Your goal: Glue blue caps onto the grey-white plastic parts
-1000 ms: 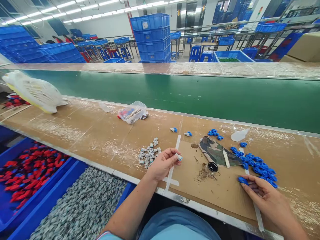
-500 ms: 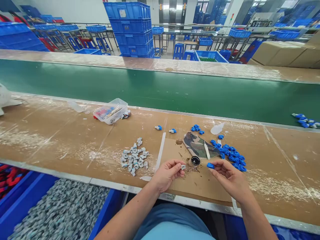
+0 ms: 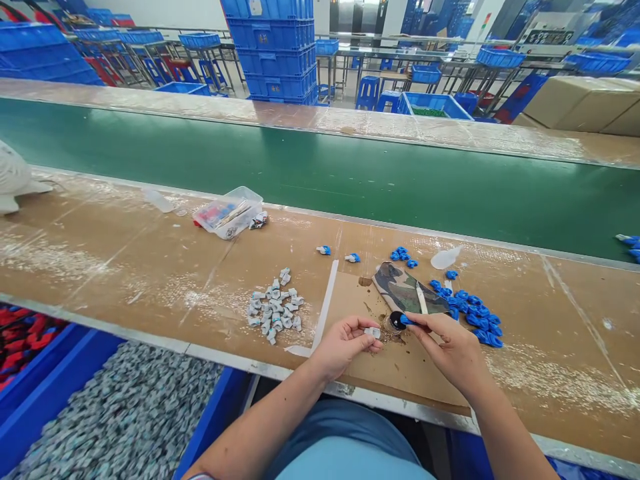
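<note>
Between the thumb and fingers of my left hand (image 3: 347, 345) is a small grey plastic part (image 3: 372, 332). My right hand (image 3: 450, 347) pinches a blue plastic part (image 3: 407, 321), its tip at the mouth of a small round cup of black liquid (image 3: 397, 320). Whether the tip touches the liquid I cannot tell. A pile of grey parts (image 3: 275, 307) lies to the left of my hands, and a pile of blue parts (image 3: 475, 313) to the right. Behind the cup lies a camouflage cloth (image 3: 395, 285) with a white knife-like tool (image 3: 421, 297) on it.
Two joined blue-and-grey pieces (image 3: 353, 258) lie farther back, near a clear plastic box (image 3: 230, 213) with sticks inside. A green conveyor belt (image 3: 320, 173) runs behind the bench. At lower left stands a blue bin (image 3: 65, 373) of grey parts.
My right hand has moved left, bringing the blue part to the cup's mouth. The grey part in my left hand has turned and sits closer to the cup. The whole view has shifted slightly.
</note>
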`<state>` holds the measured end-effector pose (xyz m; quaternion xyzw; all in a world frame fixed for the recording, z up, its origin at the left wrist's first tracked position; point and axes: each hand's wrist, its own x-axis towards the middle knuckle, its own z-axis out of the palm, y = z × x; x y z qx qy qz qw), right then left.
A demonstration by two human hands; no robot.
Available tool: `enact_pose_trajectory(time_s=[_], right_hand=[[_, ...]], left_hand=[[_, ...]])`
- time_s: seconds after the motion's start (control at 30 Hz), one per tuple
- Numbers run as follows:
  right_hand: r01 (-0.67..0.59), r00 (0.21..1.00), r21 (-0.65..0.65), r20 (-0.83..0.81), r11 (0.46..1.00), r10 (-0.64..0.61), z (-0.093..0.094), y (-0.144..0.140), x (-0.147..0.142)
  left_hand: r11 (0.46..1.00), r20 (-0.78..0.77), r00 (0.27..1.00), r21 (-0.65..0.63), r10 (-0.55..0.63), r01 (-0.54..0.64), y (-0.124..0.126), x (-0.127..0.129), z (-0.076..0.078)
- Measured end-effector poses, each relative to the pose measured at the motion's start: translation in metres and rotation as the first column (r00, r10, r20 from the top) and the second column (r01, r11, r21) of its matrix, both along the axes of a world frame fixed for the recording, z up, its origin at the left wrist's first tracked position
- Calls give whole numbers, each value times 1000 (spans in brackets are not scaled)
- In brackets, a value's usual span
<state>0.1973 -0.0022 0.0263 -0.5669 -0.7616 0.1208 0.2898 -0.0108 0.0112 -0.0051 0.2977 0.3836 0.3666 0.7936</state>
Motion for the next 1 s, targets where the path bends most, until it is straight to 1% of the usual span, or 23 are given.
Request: enact_pose_trajectory(time_s=[0.13, 0.3, 0.4, 0.47, 0.53, 0.6, 0.63, 0.67, 0.73, 0.8, 0.83, 0.9, 1.0], right_hand=[[-23, 999, 71, 44, 997, 20, 2, 2, -1], [-94, 993, 124, 86, 988, 84, 5, 1, -2], [-98, 993, 117, 74, 988, 90, 6, 0, -2], [-69, 997, 77, 34, 995, 67, 4, -1, -1], [18, 999, 1, -35, 1000, -18, 1, -2, -1], [117, 976, -127, -170, 985, -138, -3, -3, 0], [136, 946, -208, -262, 969, -190, -4, -3, 0], [130, 905, -290, -356, 948, -233, -5, -2, 0], [75, 807, -419, -507, 905, -302, -5, -2, 0], [32, 732, -496, -580, 868, -358, -2, -3, -2], [15, 706, -519, -599, 855, -377, -1, -4, -4], [-12, 673, -533, -630, 846, -388, 2, -7, -8], [-25, 678, -498, -646, 867, -352, 2, -14, -16]], left_hand=[[998, -16, 1000, 56, 11, -10, 0, 0, 2], [1000, -44, 999, 30, -10, 11, -1, 1, 0], [1000, -60, 998, 29, -10, 12, -2, 2, -1], [999, -73, 997, 40, -15, 18, -3, 3, -2], [998, -87, 996, 65, -5, 11, -3, 5, -3], [995, -105, 994, 99, 14, -3, -4, 6, -4], [994, -114, 993, 113, 19, -6, -4, 7, -4], [993, -123, 992, 122, 19, -4, -4, 7, -5], [992, -135, 991, 123, 9, 8, -5, 7, -5], [992, -138, 990, 121, -1, 17, -5, 8, -5], [992, -137, 991, 123, -5, 22, -5, 8, -5], [992, -131, 991, 124, -18, 34, -6, 8, -4], [993, -125, 991, 104, -39, 52, -6, 9, -5]])
